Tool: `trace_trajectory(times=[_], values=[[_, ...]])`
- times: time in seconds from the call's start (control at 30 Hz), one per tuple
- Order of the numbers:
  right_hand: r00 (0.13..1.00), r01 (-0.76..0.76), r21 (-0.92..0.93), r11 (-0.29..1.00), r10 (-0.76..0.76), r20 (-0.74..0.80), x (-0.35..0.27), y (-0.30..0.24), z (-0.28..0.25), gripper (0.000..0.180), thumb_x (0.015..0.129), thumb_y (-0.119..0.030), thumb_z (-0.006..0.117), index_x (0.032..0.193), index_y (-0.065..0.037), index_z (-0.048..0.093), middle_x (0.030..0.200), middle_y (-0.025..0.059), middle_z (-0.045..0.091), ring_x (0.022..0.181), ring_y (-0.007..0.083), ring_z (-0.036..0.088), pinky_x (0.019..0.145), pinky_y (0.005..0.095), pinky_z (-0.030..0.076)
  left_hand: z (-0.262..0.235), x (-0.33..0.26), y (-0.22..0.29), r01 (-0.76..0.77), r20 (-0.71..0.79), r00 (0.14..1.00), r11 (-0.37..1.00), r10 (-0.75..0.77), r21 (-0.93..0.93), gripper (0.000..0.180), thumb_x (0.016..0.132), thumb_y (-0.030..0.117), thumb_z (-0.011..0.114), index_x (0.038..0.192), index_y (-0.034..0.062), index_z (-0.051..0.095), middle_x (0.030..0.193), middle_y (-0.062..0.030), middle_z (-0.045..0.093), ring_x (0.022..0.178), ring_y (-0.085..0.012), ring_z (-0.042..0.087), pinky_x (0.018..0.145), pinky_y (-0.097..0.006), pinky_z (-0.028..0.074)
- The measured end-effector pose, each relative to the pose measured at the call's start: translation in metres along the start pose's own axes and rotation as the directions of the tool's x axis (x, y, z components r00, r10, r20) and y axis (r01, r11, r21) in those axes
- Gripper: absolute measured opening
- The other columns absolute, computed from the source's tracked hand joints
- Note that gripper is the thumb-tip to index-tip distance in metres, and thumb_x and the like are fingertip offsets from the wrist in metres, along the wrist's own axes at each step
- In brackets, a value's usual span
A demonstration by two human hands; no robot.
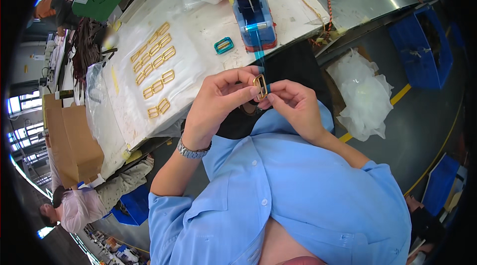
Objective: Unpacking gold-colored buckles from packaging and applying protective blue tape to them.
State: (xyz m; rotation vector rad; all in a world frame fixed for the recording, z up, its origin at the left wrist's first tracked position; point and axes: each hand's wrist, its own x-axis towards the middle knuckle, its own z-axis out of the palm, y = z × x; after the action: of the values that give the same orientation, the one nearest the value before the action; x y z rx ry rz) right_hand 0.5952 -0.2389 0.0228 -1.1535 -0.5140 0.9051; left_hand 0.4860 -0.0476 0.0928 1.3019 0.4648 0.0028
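The left hand (pixel 211 100) clamps a gold buckle (pixel 260 87) between thumb and fingers, and the right hand (pixel 302 111) pinches its other side, so the buckle sits upright between the two hands, in front of the person's chest. Blue tape (pixel 259 57) runs down to the fingers from a dispenser (pixel 253 16), which stands on the table (pixel 293 16) just beyond the hands. Whether the tape touches the buckle is hard to tell. A teal-covered buckle (pixel 224 45) lies beyond the left hand, near the dispenser. To the left of that hand, more gold buckles (pixel 156 65) lie in short rows on a white sheet (pixel 186 69). A metal watch (pixel 194 151) circles the left wrist. To the right of the right hand are a clear plastic bag (pixel 360 93) and, farther off, a blue bin (pixel 422 49). Well to the left of the left hand are a cardboard box (pixel 74 138) and another person (pixel 82 208).
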Motion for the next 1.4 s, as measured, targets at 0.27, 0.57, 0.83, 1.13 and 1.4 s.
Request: trace_trajectory(times=[0.27,0.57,0.83,1.13,1.4], values=[[1.000,-0.014,-0.004,1.000,0.014,-0.004,0.000,0.004,0.000,0.023,0.107,-0.002,0.064,0.127,0.008,0.069,0.108,0.0127,0.081,0.097,0.0144,0.077,0.091,0.0306,0.064,0.004,0.003,-0.009,0.020,-0.041,0.999,1.000,-0.020,-0.013,0.011,0.100,0.010,0.078,0.104,-0.0003,0.075,0.096,-0.0015,0.076,0.101,-0.0089,0.070,0.108,-0.030,0.049],[0.999,-0.043,-0.002,0.999,0.043,-0.018,0.001,-0.001,0.003,0.029,0.107,-0.001,0.063,0.134,0.009,0.069,0.108,0.0136,0.081,0.098,0.0152,0.078,0.090,0.0310,0.064,0.005,0.005,-0.008,0.079,-0.039,0.996,0.997,-0.079,0.009,0.015,0.103,0.010,0.074,0.112,-0.0019,0.075,0.104,-0.0060,0.078,0.094,-0.0092,0.071,0.091,-0.026,0.054],[0.982,-0.190,0.041,0.981,0.189,0.026,0.011,-0.006,-0.002,0.034,0.107,-0.007,0.069,0.135,0.012,0.065,0.114,0.0175,0.079,0.103,0.0200,0.078,0.089,0.0323,0.065,0.006,0.016,-0.017,0.092,-0.106,0.991,0.995,-0.087,0.047,0.017,0.102,0.009,0.074,0.113,-0.0033,0.076,0.103,-0.0062,0.079,0.092,-0.0089,0.071,0.087,-0.025,0.056],[0.985,-0.158,0.072,0.985,0.162,-0.056,0.015,0.004,-0.002,0.035,0.105,-0.010,0.073,0.134,0.010,0.069,0.111,0.0177,0.080,0.098,0.0202,0.079,0.084,0.0320,0.067,0.009,0.024,-0.025,0.056,-0.129,0.990,0.997,-0.049,0.050,0.020,0.101,0.012,0.076,0.113,-0.0033,0.077,0.099,-0.0054,0.080,0.087,-0.0069,0.071,0.077,-0.022,0.056],[0.980,-0.194,0.152,0.969,0.197,-0.008,0.014,-0.005,-0.006,0.033,0.105,-0.009,0.072,0.132,0.010,0.070,0.112,0.0211,0.080,0.098,0.0233,0.080,0.087,0.0347,0.067,0.009,0.023,-0.042,-0.049,-0.205,0.978,0.996,0.033,-0.073,0.022,0.106,0.014,0.072,0.116,-0.0044,0.077,0.103,-0.0052,0.078,0.091,-0.0089,0.071,0.085,-0.025,0.057]])
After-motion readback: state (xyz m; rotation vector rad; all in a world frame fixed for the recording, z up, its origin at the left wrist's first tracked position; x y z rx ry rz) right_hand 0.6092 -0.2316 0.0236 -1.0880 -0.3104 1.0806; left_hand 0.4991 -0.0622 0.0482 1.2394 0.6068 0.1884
